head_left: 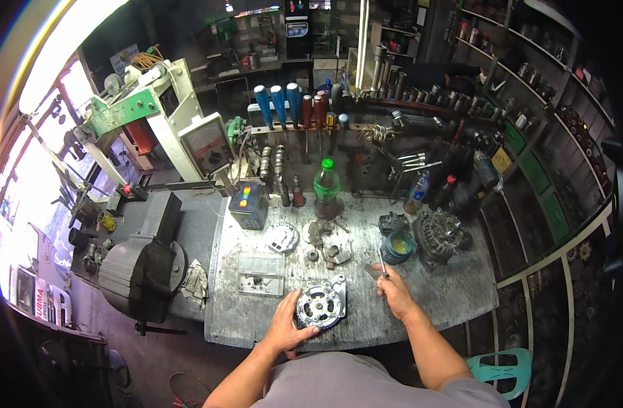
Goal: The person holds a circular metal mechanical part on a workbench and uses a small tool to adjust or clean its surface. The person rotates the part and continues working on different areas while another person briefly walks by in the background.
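My left hand (284, 324) curls around the left and near side of a round alternator housing (321, 304), its fingers along the rim and its thumb at the near edge. The housing lies on the metal-topped bench (352, 323), vented face up. My right hand (395, 296) is closed around a thin tool (382, 258) that points away from me; its kind cannot be made out. Beyond that hand stands an open teal jar (398, 246) with yellowish grease inside. A clear plastic parts box (260, 283) with small pieces sits left of the housing.
A second alternator (439, 234) is at the right. Farther back are a green-capped bottle (327, 188), a battery (249, 205), a round metal plate (283, 237) and several screwdrivers (278, 102) in a rack. A large vise (141, 265) occupies the left; a green chair (505, 372) stands lower right.
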The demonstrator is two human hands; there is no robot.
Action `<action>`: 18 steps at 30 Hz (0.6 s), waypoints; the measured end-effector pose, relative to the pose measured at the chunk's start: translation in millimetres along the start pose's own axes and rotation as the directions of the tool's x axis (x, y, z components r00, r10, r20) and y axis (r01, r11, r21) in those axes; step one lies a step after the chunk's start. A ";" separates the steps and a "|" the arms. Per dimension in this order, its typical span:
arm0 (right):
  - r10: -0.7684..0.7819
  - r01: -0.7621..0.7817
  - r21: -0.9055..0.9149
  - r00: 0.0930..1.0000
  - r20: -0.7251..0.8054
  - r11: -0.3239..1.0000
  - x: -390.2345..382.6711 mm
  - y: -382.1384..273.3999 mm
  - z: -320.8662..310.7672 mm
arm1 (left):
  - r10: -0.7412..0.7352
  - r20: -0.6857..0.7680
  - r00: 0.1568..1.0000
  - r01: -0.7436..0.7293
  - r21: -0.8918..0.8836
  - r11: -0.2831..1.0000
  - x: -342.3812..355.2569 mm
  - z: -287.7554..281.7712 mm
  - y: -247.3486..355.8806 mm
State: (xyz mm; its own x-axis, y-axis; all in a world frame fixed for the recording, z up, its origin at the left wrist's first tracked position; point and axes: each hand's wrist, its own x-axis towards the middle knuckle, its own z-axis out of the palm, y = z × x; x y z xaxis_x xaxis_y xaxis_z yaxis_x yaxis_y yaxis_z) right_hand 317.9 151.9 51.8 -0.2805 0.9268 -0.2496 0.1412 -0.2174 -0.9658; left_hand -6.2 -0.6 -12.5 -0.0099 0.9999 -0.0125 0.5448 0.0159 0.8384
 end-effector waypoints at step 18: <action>-0.197 0.310 -0.697 0.951 0.240 0.647 -64.7 -79.5 39.1 | 0.132 0.006 0.991 -0.131 0.198 0.971 7.9 0.1 4.1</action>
State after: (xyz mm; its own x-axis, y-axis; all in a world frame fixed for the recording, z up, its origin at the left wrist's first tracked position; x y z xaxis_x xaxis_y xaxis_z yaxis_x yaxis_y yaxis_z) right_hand 287.7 97.2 142.0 -0.5224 0.8503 -0.0642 0.6659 0.3598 -0.6536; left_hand -4.0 7.5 -9.2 0.0671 0.9932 0.0953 0.6964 -0.1150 0.7084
